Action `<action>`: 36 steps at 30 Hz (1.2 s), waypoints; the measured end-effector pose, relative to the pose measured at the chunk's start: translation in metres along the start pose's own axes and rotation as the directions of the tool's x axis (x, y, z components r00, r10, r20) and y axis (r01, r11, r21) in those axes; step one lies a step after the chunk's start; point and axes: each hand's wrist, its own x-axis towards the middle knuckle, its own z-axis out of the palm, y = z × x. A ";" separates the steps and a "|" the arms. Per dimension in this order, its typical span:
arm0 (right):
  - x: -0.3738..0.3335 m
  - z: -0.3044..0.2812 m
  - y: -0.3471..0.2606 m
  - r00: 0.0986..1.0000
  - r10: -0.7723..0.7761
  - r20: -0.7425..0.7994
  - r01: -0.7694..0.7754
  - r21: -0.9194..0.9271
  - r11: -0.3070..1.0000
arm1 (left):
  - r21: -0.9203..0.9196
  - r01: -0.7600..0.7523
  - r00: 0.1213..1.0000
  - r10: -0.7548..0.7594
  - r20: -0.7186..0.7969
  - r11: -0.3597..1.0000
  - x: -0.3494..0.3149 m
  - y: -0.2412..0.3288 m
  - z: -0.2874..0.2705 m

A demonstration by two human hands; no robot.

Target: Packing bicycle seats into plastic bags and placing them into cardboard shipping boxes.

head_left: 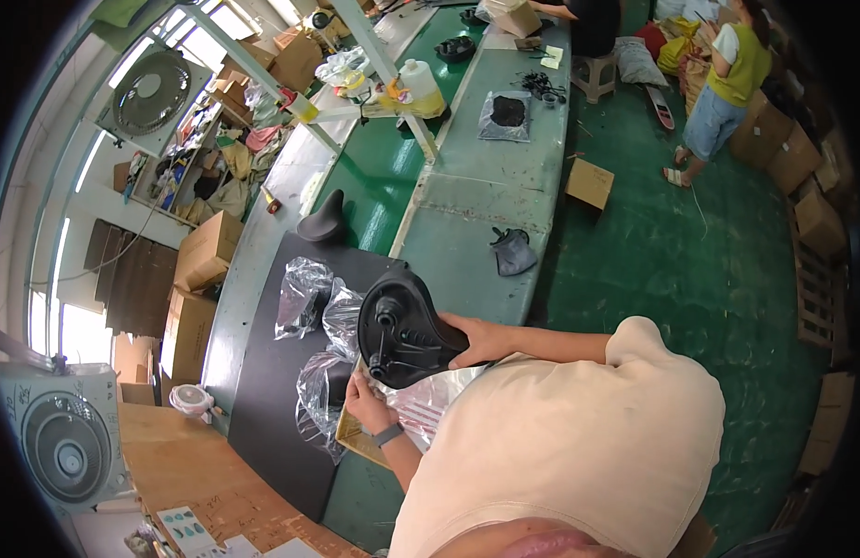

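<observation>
My right hand grips the edge of a black bicycle saddle, turned so its underside with springs and metal rails shows. My left hand, with a dark band at its wrist, is just below the saddle's near end. Its fingers are closed on the edge of a clear plastic bag with red print; the saddle partly hides the bag. Under the bag sits an open cardboard box. Left of my hands lie saddles in clear plastic wrapping, and a bare black saddle stands farther off.
A dark mat covers part of the long workbench. A grey pouch and a bagged black item lie on the bench. Metal posts rise from it. A carton stands right; two people are farther off.
</observation>
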 end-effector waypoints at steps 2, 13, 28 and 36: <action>-0.002 0.000 0.000 0.999 -0.021 0.035 0.023 -0.080 0.997 | 0.062 -0.036 0.999 0.039 -0.038 0.997 -0.004 0.018 0.013; 0.003 0.020 -0.014 0.993 -0.016 0.119 0.093 -0.679 0.728 | 0.416 -0.785 0.615 0.655 0.438 0.459 -0.067 0.103 0.102; 0.019 0.021 0.010 0.962 0.267 0.063 -0.239 0.671 0.702 | 0.537 -0.801 0.553 0.672 0.492 0.265 -0.096 0.094 0.116; 0.026 0.022 -0.009 0.958 0.276 -0.072 -0.203 0.509 0.836 | 0.603 -0.778 0.446 0.831 0.331 0.177 -0.066 0.085 0.099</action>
